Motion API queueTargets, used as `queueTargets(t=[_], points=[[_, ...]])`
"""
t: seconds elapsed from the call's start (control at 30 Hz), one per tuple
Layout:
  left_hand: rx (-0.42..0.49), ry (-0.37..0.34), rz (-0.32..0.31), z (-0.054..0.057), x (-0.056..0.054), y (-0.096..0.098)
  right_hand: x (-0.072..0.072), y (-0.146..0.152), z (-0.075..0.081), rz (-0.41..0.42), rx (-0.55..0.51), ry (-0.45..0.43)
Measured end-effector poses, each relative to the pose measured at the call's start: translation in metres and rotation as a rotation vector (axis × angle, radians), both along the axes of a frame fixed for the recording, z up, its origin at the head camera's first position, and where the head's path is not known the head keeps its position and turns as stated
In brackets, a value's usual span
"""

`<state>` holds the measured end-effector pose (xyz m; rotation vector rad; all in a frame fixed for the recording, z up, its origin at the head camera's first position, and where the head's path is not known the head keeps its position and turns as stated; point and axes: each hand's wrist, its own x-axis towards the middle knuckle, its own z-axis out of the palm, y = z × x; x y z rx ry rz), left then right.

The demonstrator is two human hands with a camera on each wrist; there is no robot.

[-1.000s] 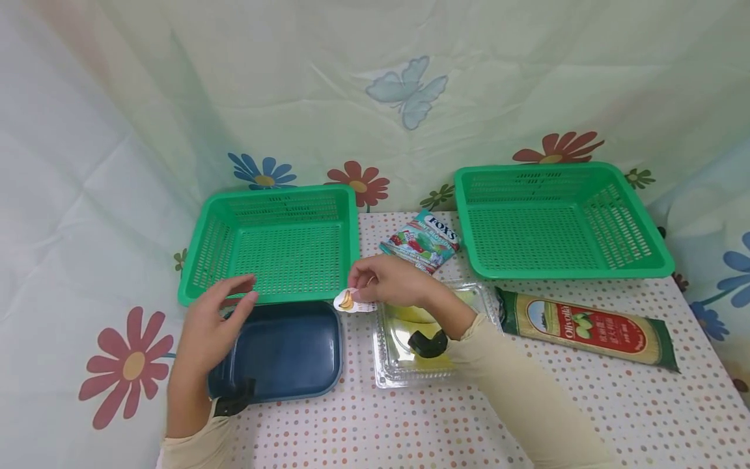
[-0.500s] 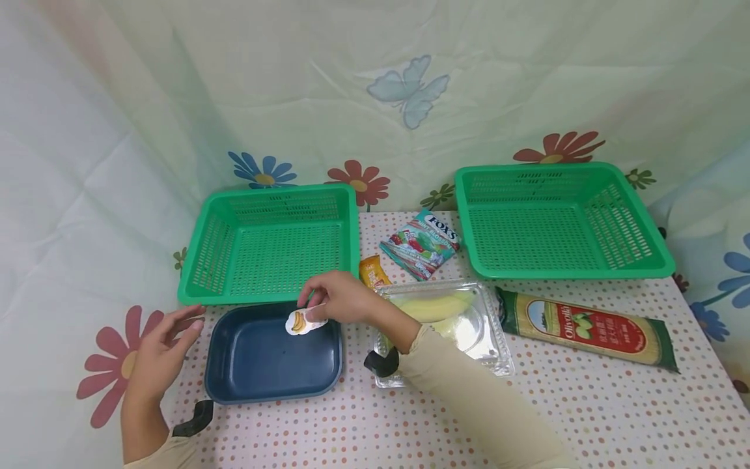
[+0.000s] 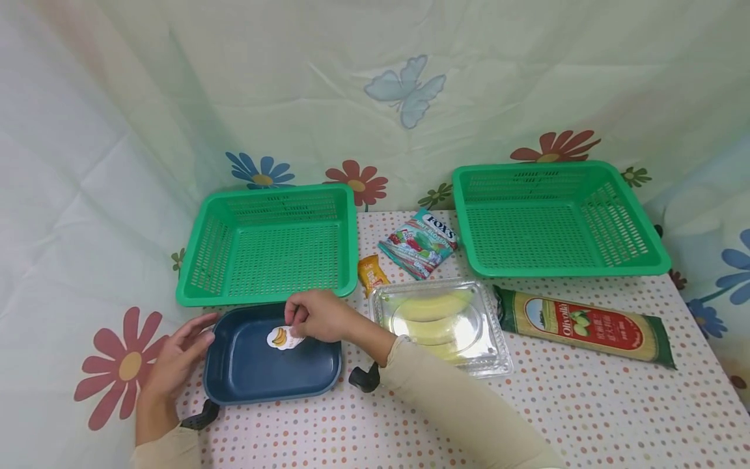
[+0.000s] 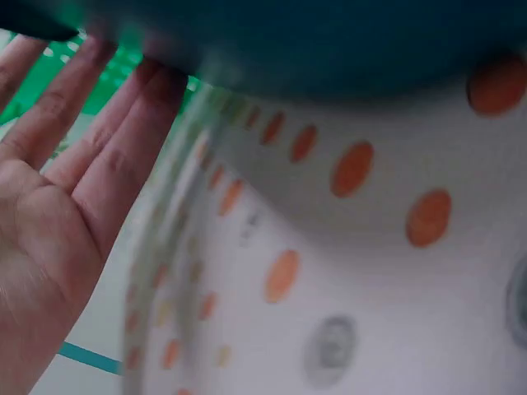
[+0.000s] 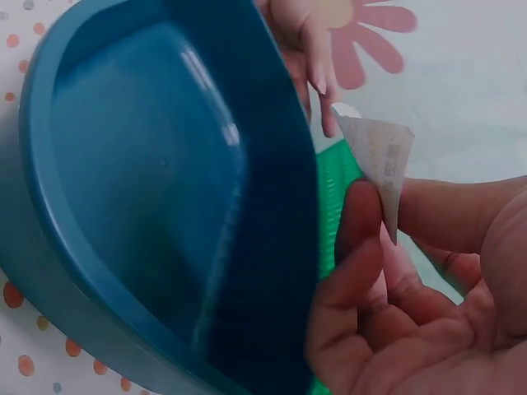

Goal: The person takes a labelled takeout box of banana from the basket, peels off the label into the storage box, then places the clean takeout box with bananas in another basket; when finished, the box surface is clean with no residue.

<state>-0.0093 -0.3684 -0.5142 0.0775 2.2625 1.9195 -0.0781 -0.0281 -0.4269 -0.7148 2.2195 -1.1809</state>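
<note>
A small white sticker point(image 3: 280, 337) printed with bananas is pinched between the thumb and fingers of my right hand point(image 3: 319, 319). In the right wrist view the sticker point(image 5: 380, 156) looks bent, its pale side showing. That hand is over the dark blue rectangular tray point(image 3: 258, 387), which holds nothing that I can see. My left hand point(image 3: 176, 358) is at the tray's left side, its fingertips by the rim. The left wrist view shows this hand point(image 4: 74, 156) with fairly straight fingers reaching to the tray's wall point(image 4: 329, 49); contact is hard to tell.
Behind the tray stands a green basket point(image 3: 287, 257), with another green basket point(image 3: 527, 234) at the right. Between them lie a candy bag point(image 3: 418, 244) and a small orange packet point(image 3: 372, 273). A clear clamshell box point(image 3: 442, 322) holds bananas; a pasta packet point(image 3: 586, 326) lies right of it.
My right hand has carried the sticker left from beside the clamshell box to over the tray. My left hand first moved left and down, then came back toward the tray's left rim.
</note>
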Motion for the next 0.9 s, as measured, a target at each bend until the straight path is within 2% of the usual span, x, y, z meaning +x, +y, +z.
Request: queueTargets(t=[0.1, 0.3, 0.5, 0.67, 0.9], points=[[0.106, -0.023, -0.009, -0.007, -0.004, -0.001, -0.001, -0.004, -0.003, 0.023, 0.03, 0.031], [0.291, 0.002, -0.03, -0.022, -0.012, -0.004, -0.002, -0.015, -0.01, 0.075, 0.104, 0.046], [0.378, 0.003, -0.119, -0.032, -0.014, -0.01, -0.003, -0.027, -0.019, 0.143, 0.154, 0.086], [0.43, -0.005, -0.178, -0.036, -0.015, -0.012, -0.004, -0.038, -0.022, 0.204, 0.195, 0.13], [0.57, 0.006, -0.253, -0.042, -0.016, -0.016, -0.008, -0.056, -0.026, 0.28, 0.249, 0.121]])
